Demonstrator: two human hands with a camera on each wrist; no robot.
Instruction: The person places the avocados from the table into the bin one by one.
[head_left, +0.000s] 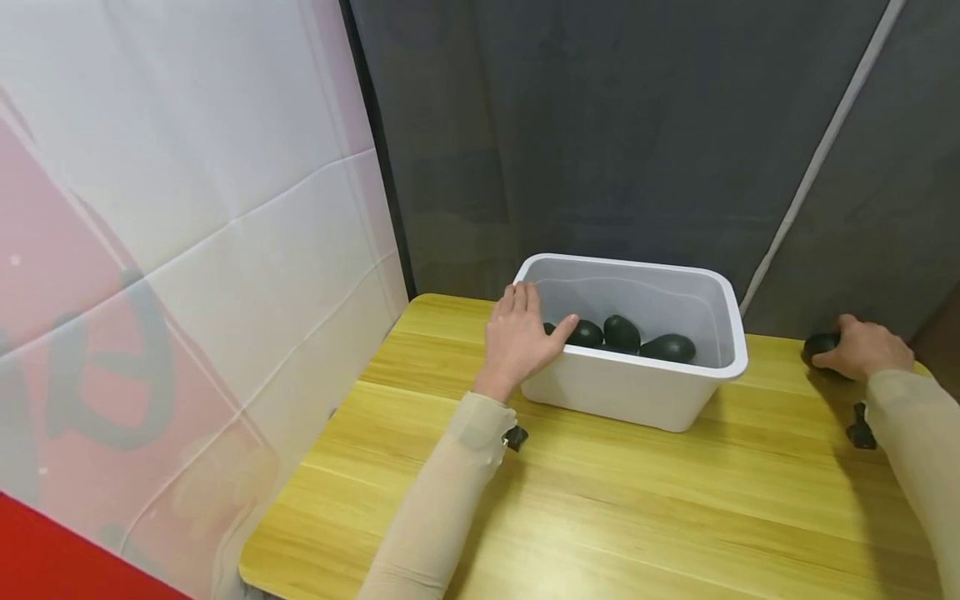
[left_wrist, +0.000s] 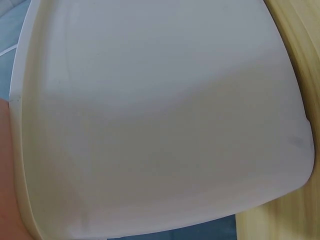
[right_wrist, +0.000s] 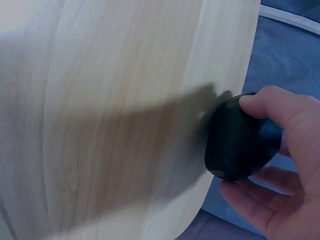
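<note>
At the worktop's far right corner, the right hand [head_left: 862, 350] is curling its grip around 1 avocado [right_wrist: 240, 137] (keep fingers underneath), while the left hand [head_left: 517, 337] is steadying the bin [head_left: 637, 392], fingers relaxed.

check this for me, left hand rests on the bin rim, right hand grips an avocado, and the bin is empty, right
Not quite: the bin is not empty. The head view shows dark avocados in it. The left hand does rest on its rim, and the right hand does grip an avocado.
</note>
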